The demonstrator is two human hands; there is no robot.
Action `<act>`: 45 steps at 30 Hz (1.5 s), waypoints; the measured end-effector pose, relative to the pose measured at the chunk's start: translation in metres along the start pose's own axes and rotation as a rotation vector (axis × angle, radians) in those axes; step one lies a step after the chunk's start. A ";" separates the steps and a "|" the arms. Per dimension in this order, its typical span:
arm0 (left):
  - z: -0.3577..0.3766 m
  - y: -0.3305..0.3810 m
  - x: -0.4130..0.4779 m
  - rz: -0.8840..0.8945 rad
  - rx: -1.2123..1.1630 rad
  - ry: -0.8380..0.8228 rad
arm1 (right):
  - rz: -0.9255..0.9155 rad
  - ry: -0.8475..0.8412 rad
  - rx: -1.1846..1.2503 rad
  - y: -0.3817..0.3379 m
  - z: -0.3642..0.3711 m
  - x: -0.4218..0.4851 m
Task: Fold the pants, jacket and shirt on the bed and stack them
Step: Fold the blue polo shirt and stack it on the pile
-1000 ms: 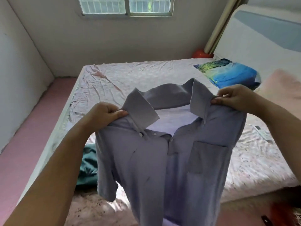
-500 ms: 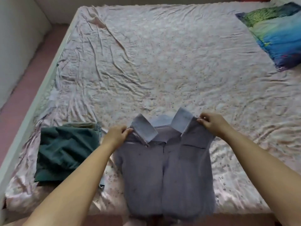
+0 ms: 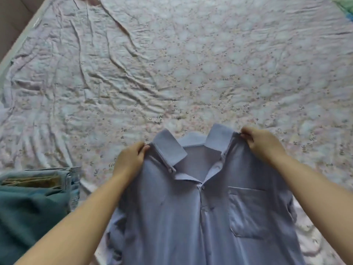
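A lilac-blue collared shirt [image 3: 200,211] with a chest pocket lies front up over the near edge of the bed [image 3: 172,73]. My left hand [image 3: 129,159] grips its left shoulder beside the collar. My right hand [image 3: 261,142] pinches the right shoulder seam. At the lower left sits a folded dark green jacket [image 3: 32,213] on top of folded light blue jeans [image 3: 70,176]. The shirt's hem runs out of the bottom of the view.
The wrinkled floral sheet covers the bed beyond the shirt. The bed's left edge and a strip of floor [image 3: 11,20] show at the upper left. A corner of a colourful pillow [image 3: 343,8] peeks in at the upper right.
The shirt has come down from hanging in the air onto the bed's near edge, both hands still on its shoulders. My view has tilted down and moved closer to the bed.
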State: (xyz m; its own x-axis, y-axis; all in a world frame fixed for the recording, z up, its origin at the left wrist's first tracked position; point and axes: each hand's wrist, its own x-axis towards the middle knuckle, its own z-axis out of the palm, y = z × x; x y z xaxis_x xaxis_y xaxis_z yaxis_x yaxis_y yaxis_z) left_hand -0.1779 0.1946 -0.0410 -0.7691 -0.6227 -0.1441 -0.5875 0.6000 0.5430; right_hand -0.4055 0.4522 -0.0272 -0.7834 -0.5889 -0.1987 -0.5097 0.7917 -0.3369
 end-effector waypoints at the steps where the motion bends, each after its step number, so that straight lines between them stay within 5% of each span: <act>1: -0.003 0.001 0.017 0.039 0.003 0.028 | -0.011 0.034 -0.008 -0.002 -0.001 0.015; 7: -0.022 0.011 0.111 0.168 0.063 0.195 | 0.026 0.310 0.085 -0.017 -0.014 0.096; 13: 0.045 -0.028 0.142 0.055 0.160 0.072 | 0.060 0.142 0.005 0.007 0.047 0.131; 23: 0.060 -0.038 0.136 0.061 0.155 0.151 | 0.104 0.120 -0.052 0.016 0.081 0.128; 28: 0.038 -0.040 0.092 -0.082 0.050 0.017 | 0.109 0.163 -0.059 -0.001 0.070 0.071; 32: 0.016 -0.059 0.018 -0.263 -0.033 0.081 | -0.032 0.230 0.048 -0.026 0.080 -0.016; 35: 0.006 -0.073 -0.049 -0.442 -0.185 0.025 | -0.055 0.139 0.220 -0.056 0.099 -0.086; 40: 0.013 -0.083 -0.131 -0.497 -0.347 -0.086 | -0.041 -0.116 0.417 -0.102 0.140 -0.169; 45: -0.017 -0.086 -0.140 -0.471 -0.415 0.281 | -0.050 -0.241 0.428 -0.121 0.154 -0.201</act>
State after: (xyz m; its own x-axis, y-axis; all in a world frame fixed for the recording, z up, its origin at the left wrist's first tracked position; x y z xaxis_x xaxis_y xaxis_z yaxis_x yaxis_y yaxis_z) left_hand -0.0154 0.2216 -0.0530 -0.3276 -0.9104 -0.2526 -0.6552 0.0263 0.7550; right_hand -0.1316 0.4499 -0.0877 -0.6309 -0.6857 -0.3630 -0.3135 0.6533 -0.6892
